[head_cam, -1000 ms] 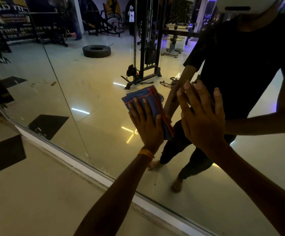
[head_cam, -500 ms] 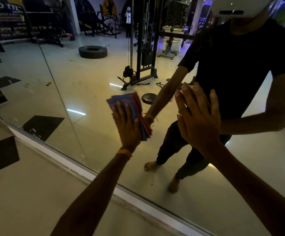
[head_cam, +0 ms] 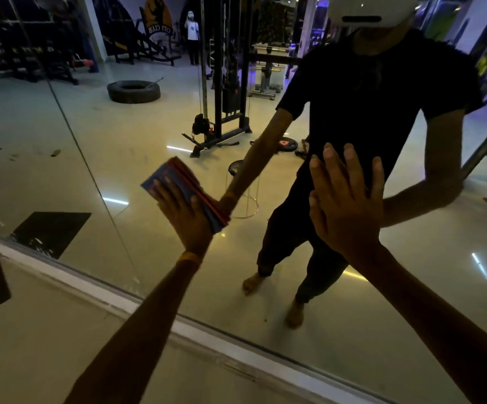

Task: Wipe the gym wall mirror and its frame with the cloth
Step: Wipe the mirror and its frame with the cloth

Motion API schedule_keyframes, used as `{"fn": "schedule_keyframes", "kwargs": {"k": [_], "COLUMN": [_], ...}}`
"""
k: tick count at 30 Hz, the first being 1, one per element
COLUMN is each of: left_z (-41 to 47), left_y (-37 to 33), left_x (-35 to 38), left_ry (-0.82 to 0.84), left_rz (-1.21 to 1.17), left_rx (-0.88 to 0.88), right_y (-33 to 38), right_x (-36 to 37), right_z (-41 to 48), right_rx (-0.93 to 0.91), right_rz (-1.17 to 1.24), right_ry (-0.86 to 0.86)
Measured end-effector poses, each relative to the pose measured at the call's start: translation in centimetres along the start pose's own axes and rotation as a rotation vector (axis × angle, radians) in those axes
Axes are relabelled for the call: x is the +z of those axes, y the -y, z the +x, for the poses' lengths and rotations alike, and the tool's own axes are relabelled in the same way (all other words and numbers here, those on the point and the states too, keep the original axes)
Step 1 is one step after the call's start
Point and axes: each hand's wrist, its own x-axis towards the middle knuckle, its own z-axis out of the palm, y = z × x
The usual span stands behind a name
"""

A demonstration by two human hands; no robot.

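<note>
A thin orange wristband (head_cam: 189, 257) sits below the left hand (head_cam: 187, 221). The reflection shows a black short-sleeved T-shirt (head_cam: 367, 91), dark long trousers (head_cam: 283, 243), a white headset (head_cam: 370, 8) and bare feet (head_cam: 252, 284).

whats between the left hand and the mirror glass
The folded blue cloth: the left hand presses it flat against the mirror with straight fingers, as the head view shows.

The view was dim and yellow-tinted; thin bright streaks glared in the mirror (head_cam: 47, 170), with purple light at its upper right.
</note>
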Motion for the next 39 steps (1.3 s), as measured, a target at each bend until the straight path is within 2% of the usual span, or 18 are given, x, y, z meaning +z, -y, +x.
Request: {"fn": "schedule_keyframes", "kwargs": {"k": [2,3,4,7,10,13,16,18,20,22,24,28,30,32,35,36,37,39], "left_z": [2.1,1.7,0.3,-5.4,-3.0,4.8,8.5,5.9,1.8,1.1,4.1,12.6,13.7,11.0,5.4,5.3,6.0,8.4], "left_y": [0.7,-0.5,-2.0,-5.9,-2.9,1.3,0.9,-1.8,-4.1,-4.2,-2.2,1.9,0.9,-1.1,-3.0,-2.8,-2.3,-0.8], "left_x": [-0.8,-0.5,0.3,2.2,1.2,-2.0,-3.1,-2.1,-0.9,-0.7,-1.6,-4.8,-5.0,-4.1,-2.4,-2.1,-2.2,-2.9], "left_ry": [-0.004,-0.004,0.022,0.184,0.194,0.063,0.02,0.076,0.182,0.241,0.213,0.064,0.049,0.099,0.272,0.289,0.271,0.176], "left_rz": [-0.044,-0.042,-0.016,0.1,0.124,0.077,0.015,0.043,0.095,0.098,0.072,0.057,0.008,0.02,0.112,0.124,0.112,0.057], "left_rx": [-0.104,-0.099,-0.032,0.35,0.511,0.311,0.159,0.303,0.613,0.791,0.767,0.362,0.247,0.354,0.833,0.922,0.941,0.772], "right_y": [0.5,0.9,1.4,2.9,3.9,4.5,5.5,6.2,6.4,6.1,5.8,7.1,8.2,9.1,9.7,9.7,9.6,9.2], "right_x": [0.2,0.3,0.3,0.5,0.9,0.8,0.7,0.8,0.8,0.7,0.4,-0.2,-0.2,-0.1,-0.1,-0.2,-0.3,-0.7], "right_z": [-0.2,-0.1,0.1,0.8,1.5,1.8,2.0,2.1,2.0,1.9,2.1,2.6,2.8,3.0,3.1,3.0,3.0,3.1], "right_rx": [0.032,0.041,0.04,0.026,0.089,0.133,0.175,0.211,0.227,0.21,0.206,0.257,0.308,0.349,0.369,0.364,0.357,0.343], "right_rz": [0.039,0.062,0.084,0.124,0.074,0.081,0.094,0.087,0.064,0.04,0.033,0.041,0.068,0.076,0.028,0.023,0.026,0.031], "right_ry": [0.005,0.002,0.002,0.022,0.04,0.048,0.048,0.057,0.077,0.089,0.088,0.08,0.075,0.069,0.071,0.076,0.079,0.087]}}
